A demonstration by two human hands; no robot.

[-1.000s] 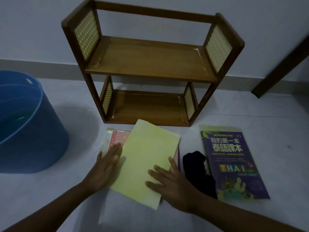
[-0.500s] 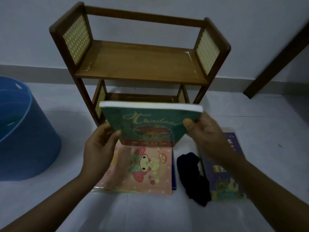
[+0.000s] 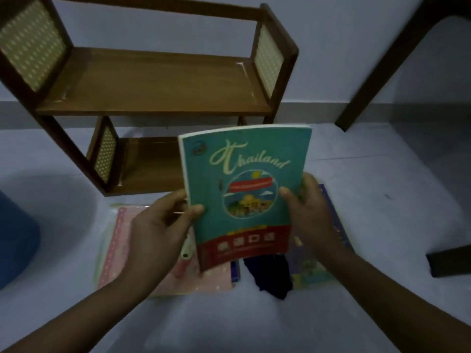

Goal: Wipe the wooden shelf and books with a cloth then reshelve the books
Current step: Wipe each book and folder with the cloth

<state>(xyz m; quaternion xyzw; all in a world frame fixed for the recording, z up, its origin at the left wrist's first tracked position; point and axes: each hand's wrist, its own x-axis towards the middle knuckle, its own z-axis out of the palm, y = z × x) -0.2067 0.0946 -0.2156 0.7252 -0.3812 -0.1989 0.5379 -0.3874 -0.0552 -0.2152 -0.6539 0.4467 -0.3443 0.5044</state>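
Upright now, cover facing us — we grip the Thailand book, left hand and right hand fingers clamped on its edges — ready for the wooden shelf.

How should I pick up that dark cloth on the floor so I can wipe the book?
Probably pinch the dark cloth at its bunched lower end and come from above, on the near side. It lies crumpled and soft between the pink book and the purple book, and its far end is hidden under the teal Thailand book, which both hands are holding.
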